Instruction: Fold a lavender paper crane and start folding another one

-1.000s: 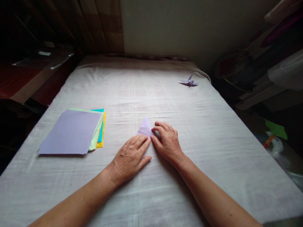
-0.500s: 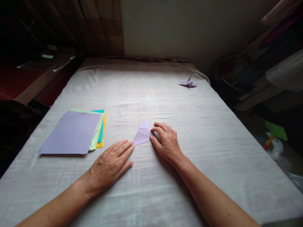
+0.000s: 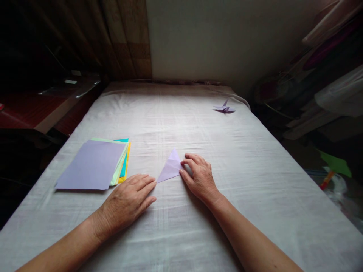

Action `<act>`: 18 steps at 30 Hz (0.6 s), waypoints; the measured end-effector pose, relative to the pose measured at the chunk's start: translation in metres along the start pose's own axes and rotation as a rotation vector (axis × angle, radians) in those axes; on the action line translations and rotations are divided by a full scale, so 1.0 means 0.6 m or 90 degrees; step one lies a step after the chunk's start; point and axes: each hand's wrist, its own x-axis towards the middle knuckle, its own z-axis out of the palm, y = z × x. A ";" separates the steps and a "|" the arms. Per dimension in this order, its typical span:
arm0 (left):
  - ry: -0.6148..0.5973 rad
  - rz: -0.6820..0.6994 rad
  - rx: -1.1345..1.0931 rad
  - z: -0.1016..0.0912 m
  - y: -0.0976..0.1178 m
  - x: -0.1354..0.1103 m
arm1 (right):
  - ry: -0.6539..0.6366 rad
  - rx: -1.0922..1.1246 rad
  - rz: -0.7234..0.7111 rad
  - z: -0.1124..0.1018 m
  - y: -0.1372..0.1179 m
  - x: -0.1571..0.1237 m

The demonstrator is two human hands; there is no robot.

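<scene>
"one paper triangle (image 3: 171,169): where does it lie, and which step is this?"

"around the middle of the table (image 3: 263,223), well in from the left and right edges. judging by its creases, the step looks like pressing or smoothing a fold."

"and the left hand (image 3: 124,206) and right hand (image 3: 200,176)?"

"well apart from each other. the left is flat, palm down, fingertips at the triangle's near left corner; whether they touch, i can't tell. the right is curled, thumb and forefinger at the triangle's right side, pinching or just resting there, i can't say."

"what would the next move call for?"

"i'd say lined-up edges, a steadying touch on one side and light pressure, since thin paper likely slips easily."

"the surface?"

"pale, wrinkled cloth (image 3: 176,241). a stack of coloured paper (image 3: 89,164), lilac on top, lies towards the left edge, and a folded lilac crane (image 3: 225,109) near the far right corner."

"and the room?"

"dim. a curtain (image 3: 124,36) and a plain wall (image 3: 212,41) stand beyond the far edge, red-brown furniture (image 3: 21,114) is off the left edge, and what look like hanging clothes (image 3: 338,93), blurred, are past the right."
</scene>
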 end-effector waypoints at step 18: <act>0.003 -0.227 -0.066 0.068 0.010 0.098 | 0.020 0.008 -0.044 0.004 0.003 -0.003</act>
